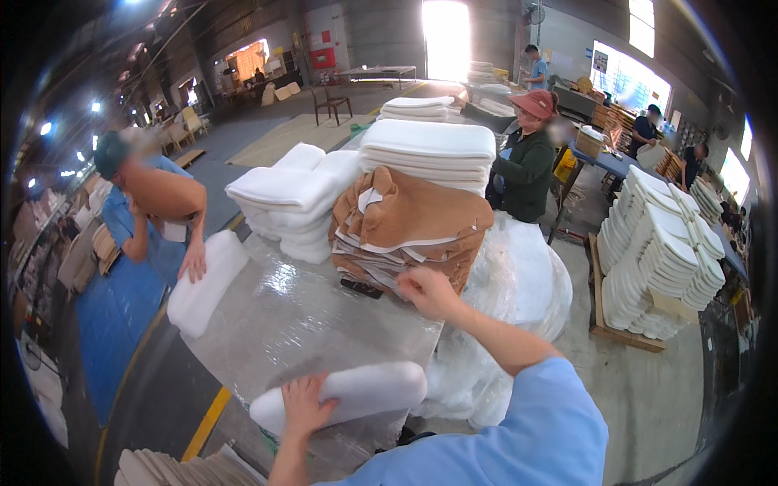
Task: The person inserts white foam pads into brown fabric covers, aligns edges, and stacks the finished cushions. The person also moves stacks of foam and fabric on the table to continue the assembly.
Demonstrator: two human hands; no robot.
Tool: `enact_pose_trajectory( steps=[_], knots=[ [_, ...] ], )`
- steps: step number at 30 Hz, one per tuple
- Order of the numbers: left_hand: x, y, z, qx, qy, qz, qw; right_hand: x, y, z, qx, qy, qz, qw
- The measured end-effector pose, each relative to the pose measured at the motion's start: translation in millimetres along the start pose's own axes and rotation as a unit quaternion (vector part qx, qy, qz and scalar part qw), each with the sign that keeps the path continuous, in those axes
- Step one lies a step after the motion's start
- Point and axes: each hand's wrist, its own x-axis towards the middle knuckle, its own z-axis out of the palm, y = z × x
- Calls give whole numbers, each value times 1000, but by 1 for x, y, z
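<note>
Head view: white foam pad [344, 393] lies flat on the plastic-covered table [300, 324], near its front edge. Long axis runs roughly left-right, right end tilted slightly up-frame; rounded ends, the left end under the hand.

Left hand [306, 403] rests palm-down on the pad's left end, fingers spread and curled over the top edge, pressing or gripping it. Forearm comes up from the lower edge.

Right hand [428, 292] reaches forward to the stack of brown covers [409, 235], fingers bent at the stack's lower front edge; cannot tell if it actually pinches a cover. Arm extended, blue sleeve [527, 437] at the elbow.

Around: piles of white pads [296, 198] left of the brown stack, taller folded white stack [428, 150] behind it. Second white pad [207, 283] lies at the table's left edge, a co-worker's hand [193, 261] on it. Clear plastic bundle [519, 292] sits right of the table, just beside the reaching arm. Pallet of white pads [660, 267] stands well apart at right. Another person in a red cap [535, 103] stands behind the stacks.
</note>
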Motion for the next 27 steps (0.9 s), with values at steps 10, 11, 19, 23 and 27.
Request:
enact_pose_trajectory(
  steps=[10, 11, 19, 23, 27],
  knots=[
    [52, -11, 4, 6, -71, -30, 997, -334, 33, 5, 48, 35, 447, 893],
    [45, -6, 7, 8, -47, -30, 998, -355, 31, 4, 75, 32, 491, 867],
    [-39, 42, 52, -292, -24, -43, 955, -365, 43, -29, 153, 76, 493, 853],
    [-59, 32, 51, -344, -51, -144, 926, -310, 54, -52, 219, 120, 493, 834],
    [-20, 11, 32, -411, -11, -204, 888, -233, 94, -104, 263, 173, 482, 818]
  ],
)
